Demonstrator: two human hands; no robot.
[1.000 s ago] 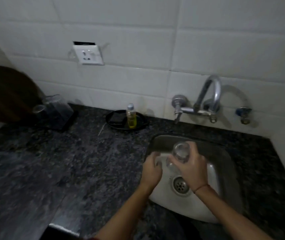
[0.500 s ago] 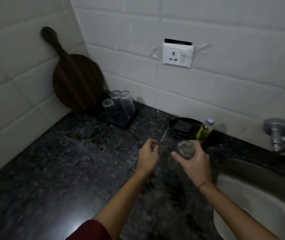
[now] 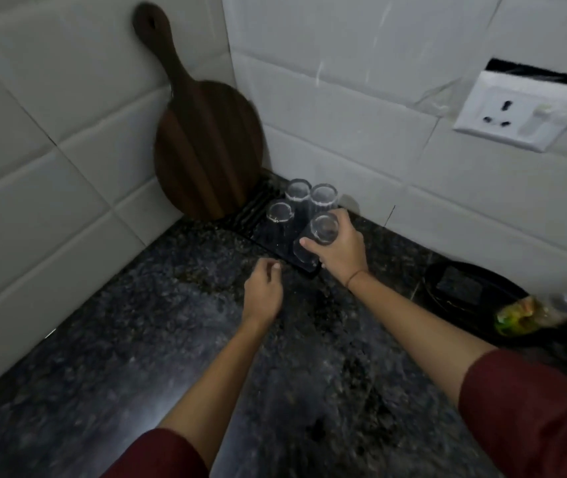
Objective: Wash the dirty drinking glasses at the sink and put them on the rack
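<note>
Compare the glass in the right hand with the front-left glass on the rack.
The held glass is gripped by the right hand; the front-left glass stands free, untouched. The held glass tilts; the front-left glass stands straight on the rack. Whether the held glass touches the rack is unclear. Both are clear tumblers of similar shape.

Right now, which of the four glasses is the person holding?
The front glass, nearest the camera: the right hand grips it. The other three glasses stand untouched on the rack behind it.
</note>
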